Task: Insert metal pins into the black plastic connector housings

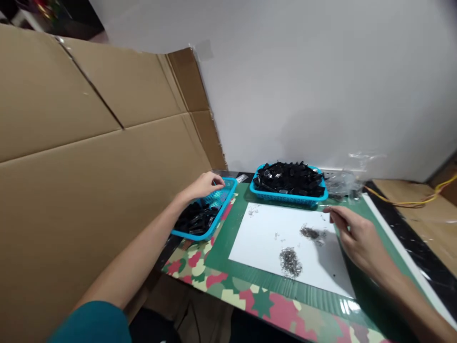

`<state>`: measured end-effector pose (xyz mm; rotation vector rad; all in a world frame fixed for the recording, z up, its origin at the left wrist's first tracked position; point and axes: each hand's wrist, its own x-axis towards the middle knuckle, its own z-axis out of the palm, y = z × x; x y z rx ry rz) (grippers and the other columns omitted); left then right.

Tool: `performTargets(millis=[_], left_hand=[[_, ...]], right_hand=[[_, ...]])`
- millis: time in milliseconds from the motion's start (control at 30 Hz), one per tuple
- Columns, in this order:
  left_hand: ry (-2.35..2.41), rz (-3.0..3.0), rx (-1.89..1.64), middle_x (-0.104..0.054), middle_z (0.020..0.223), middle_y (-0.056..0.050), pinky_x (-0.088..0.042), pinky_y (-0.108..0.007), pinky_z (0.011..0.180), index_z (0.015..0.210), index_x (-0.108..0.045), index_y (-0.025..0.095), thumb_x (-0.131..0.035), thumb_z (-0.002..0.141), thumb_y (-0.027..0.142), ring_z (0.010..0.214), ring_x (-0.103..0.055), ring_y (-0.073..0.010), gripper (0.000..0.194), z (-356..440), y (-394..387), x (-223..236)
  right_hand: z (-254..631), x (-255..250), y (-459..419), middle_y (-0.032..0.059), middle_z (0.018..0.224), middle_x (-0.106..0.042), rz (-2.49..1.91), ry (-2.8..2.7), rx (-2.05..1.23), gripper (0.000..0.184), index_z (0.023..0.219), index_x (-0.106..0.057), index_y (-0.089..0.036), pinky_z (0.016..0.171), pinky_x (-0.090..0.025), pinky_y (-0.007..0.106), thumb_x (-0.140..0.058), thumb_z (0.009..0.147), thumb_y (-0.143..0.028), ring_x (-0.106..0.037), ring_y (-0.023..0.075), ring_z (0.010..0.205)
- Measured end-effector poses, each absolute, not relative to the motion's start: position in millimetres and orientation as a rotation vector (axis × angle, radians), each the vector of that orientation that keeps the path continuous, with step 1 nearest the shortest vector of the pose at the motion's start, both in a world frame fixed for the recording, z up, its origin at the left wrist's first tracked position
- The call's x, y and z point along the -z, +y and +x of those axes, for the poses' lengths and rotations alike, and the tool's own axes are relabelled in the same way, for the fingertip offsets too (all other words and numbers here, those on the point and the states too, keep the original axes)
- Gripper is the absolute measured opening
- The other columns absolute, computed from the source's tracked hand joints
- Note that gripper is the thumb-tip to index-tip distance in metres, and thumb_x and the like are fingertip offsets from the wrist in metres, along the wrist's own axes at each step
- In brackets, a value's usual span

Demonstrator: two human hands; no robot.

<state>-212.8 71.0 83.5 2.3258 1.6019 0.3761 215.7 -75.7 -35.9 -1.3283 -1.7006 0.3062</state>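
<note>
My left hand (207, 185) hovers over the far end of the left blue basket (228, 196). Its fingers are bent with a gap to the thumb, and nothing shows between them. Black plastic parts (198, 220) lie in the near end of that basket. Above the right edge of a white sheet (255, 245), my right hand (352, 233) pinches a thin, shiny metal piece (324, 206), too small to name exactly. Small metal bits lie on the sheet in a near pile (290, 262) and a farther pile (310, 232), with a few scattered about.
A second blue basket (285, 196), heaped with black parts (289, 178), stands against the wall. Clear plastic bags (344, 183) lie beside it. Cardboard (107, 190) walls off the left side. A yellow cable (421, 202) runs at right. The green mat (221, 247) has a camouflage-patterned front edge.
</note>
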Motion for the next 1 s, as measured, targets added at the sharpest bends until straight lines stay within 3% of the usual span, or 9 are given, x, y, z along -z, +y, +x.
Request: performTargets(millis=[133,267,533,800,867,1000], left_hand=[[1.593,2.264,-0.134,-0.080,0.083,-0.005,-0.048,-0.027,0.072,0.075,-0.078,0.021,-0.078,0.069,0.052,0.076,-0.068,-0.0210,0.031,-239.5,51.7,-59.3],[1.574,2.243,-0.063,-0.079,0.080,-0.005,-0.046,-0.027,0.071,0.070,-0.076,0.022,-0.078,0.071,0.055,0.073,-0.065,-0.0211,0.034,-245.5,48.8,-47.0],[1.521,2.161,0.041,-0.079,0.092,-0.006,-0.046,-0.027,0.073,0.087,-0.079,0.022,-0.075,0.073,0.053,0.082,-0.066,-0.0231,0.033,-252.1,56.1,-46.7],[1.568,2.185,-0.024,-0.072,0.085,-0.004,-0.048,-0.028,0.073,0.077,-0.062,0.021,-0.072,0.071,0.067,0.082,-0.064,-0.0229,0.047,-263.1,55.2,-70.9],[1.597,2.205,-0.111,-0.072,0.086,-0.005,-0.050,-0.030,0.076,0.085,-0.062,0.021,-0.071,0.073,0.069,0.084,-0.065,-0.0242,0.050,-269.4,54.3,-78.7],[1.735,2.324,-0.364,-0.075,0.100,-0.011,-0.052,-0.037,0.082,0.117,-0.067,0.017,-0.063,0.083,0.069,0.090,-0.067,-0.0286,0.062,-276.5,48.8,-87.5]], right_hand=[[210.1,46.7,-75.3,0.0088,0.094,-0.072,-1.339,-1.856,-0.312,0.029,0.093,-0.069,-0.024,0.069,-0.052,0.036,-0.048,0.102,-0.042,-0.070,0.0267,0.081],[210.3,48.7,-76.1,0.0076,0.089,-0.071,-1.347,-1.956,-0.370,0.030,0.090,-0.070,-0.024,0.069,-0.051,0.036,-0.051,0.102,-0.043,-0.068,0.0258,0.080],[211.8,30.9,-80.2,0.0065,0.094,-0.078,-1.299,-2.056,-0.627,0.024,0.095,-0.076,-0.023,0.071,-0.053,0.033,-0.056,0.101,-0.034,-0.073,0.0238,0.083],[179.3,47.9,-83.0,0.0062,0.085,-0.075,-1.371,-2.029,-0.583,0.012,0.091,-0.077,-0.020,0.071,-0.050,0.034,-0.067,0.093,-0.025,-0.068,0.0224,0.078],[174.0,48.9,-82.4,0.0054,0.085,-0.073,-1.425,-2.032,-0.605,0.008,0.089,-0.077,-0.020,0.072,-0.049,0.034,-0.070,0.090,-0.022,-0.067,0.0223,0.079],[171.1,47.2,-81.5,0.0062,0.089,-0.072,-1.504,-2.004,-0.661,0.008,0.085,-0.077,-0.021,0.073,-0.047,0.034,-0.070,0.089,-0.021,-0.066,0.0233,0.081]])
